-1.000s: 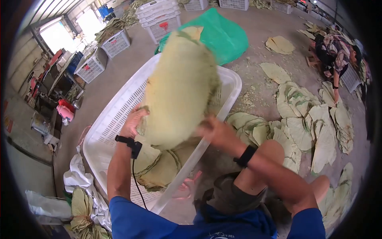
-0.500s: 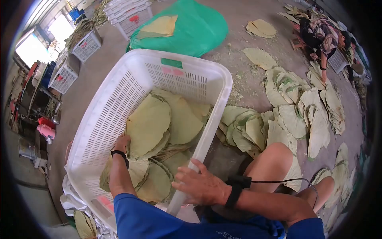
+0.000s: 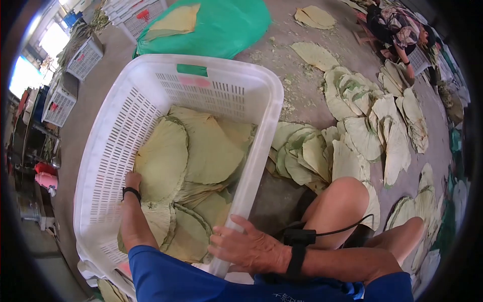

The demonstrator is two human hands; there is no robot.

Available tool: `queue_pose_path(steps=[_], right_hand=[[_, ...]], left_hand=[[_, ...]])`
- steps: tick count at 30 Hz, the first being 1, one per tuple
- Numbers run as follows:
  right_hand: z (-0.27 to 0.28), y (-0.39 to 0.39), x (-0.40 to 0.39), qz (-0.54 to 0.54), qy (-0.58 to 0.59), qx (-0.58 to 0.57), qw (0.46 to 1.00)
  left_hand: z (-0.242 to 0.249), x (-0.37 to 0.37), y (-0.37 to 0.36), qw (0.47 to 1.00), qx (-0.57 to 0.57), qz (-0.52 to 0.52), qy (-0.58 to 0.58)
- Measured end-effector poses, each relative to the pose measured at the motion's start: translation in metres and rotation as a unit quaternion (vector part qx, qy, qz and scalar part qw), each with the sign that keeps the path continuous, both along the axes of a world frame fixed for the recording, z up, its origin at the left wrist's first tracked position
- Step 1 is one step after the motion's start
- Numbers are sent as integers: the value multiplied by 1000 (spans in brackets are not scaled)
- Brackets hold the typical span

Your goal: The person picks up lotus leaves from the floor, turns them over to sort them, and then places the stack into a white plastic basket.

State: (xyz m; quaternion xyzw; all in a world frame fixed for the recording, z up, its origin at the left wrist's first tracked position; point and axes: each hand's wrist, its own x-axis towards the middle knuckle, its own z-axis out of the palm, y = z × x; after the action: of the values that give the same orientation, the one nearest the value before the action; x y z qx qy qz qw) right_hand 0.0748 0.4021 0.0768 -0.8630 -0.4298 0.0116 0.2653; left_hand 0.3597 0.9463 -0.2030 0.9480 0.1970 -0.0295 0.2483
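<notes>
A large white plastic basket [image 3: 93, 146] with slotted walls stands tilted before me. Inside it lie stacks of big, flat, pale green dried leaves, which look like lotus leaves [image 3: 163, 153]. My left hand [image 3: 133, 179] is down in the basket, between its left wall and a leaf stack; the fingers curl at the stack's edge, their tips hidden. Nearer to me, another leaf stack [image 3: 188, 234] lies by the left forearm. My right hand [image 3: 251, 247] grips the basket's near right rim, fingers over the inner side and thumb along the top.
Piles of dried leaves [image 3: 352, 95] cover the floor at right. A green sack [image 3: 221, 30] lies behind the basket, a leaf on it. White crates [image 3: 84, 59] stand at far left. A co-worker [image 3: 397, 27] bends over leaves at upper right.
The view has shifted, so the basket and leaves sit further left in the picture. Both hands keep their places on leaves and rim. The co-worker's arm has moved a little.
</notes>
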Motion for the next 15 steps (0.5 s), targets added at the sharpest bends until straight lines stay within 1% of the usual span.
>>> queue_pose_path(steps=[2, 3, 4, 5, 6, 7, 8, 9, 10, 11, 12, 14, 15], right_hand=[[-2, 0, 1, 3, -6, -12, 1000], [-4, 0, 1, 15, 14, 4, 1000], [-6, 0, 0, 22, 34, 18, 999], [-22, 8, -8, 1, 41, 12, 999], [-48, 24, -20, -7, 79, 52, 995], [-64, 30, -27, -27, 114, 89, 989], [-61, 24, -26, -73, 120, 74, 987], [-55, 19, -24, -75, 79, 114, 987], [-45, 14, -18, -71, 33, 155, 985], [-37, 10, -14, -58, -16, 197, 979], [-34, 7, -12, -78, -22, 191, 978], [-24, 5, -9, -30, -2, 213, 977], [-22, 3, -9, -41, -11, 214, 976]], left_hand=[[9, -3, -11, 992, 119, 29, 14], [16, -6, -6, 992, 120, 24, 16], [19, -10, 4, 954, 264, -109, 90], [12, -5, 7, 872, 393, -250, 153], [-4, 5, 20, 758, 500, -362, 212], [2, 13, 18, 815, 433, -287, 256], [-15, 15, 33, 658, 591, -405, 234], [30, 9, -14, 886, 418, -86, 181], [71, -5, -73, 915, 375, 59, 140], [113, -15, -126, 931, 348, 67, 87], [135, -16, -154, 955, 294, 26, 42], [121, 24, -149, 961, 254, -79, -68], [125, 34, -173, 959, 256, -90, -77]])
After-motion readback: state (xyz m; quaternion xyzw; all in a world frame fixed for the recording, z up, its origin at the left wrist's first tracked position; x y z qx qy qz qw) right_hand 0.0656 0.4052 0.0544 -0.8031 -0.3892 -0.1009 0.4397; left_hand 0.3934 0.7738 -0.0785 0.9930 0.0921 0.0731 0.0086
